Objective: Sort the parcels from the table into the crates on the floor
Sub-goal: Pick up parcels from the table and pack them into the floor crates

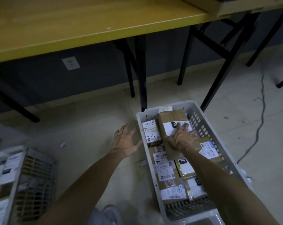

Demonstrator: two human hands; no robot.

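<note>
R hand (181,138) flat, fingers spread, on box (169,118) at crate's (207,122) 12 o'clock, L hand (126,142) open; prob. stiff, light, so grip sides.

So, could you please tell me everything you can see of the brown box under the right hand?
The brown cardboard box is sealed with tape and carries a white label with a black tag. It lies label-up atop other parcels at the far end of the white crate. The right hand rests on it, fingers spread.
</note>
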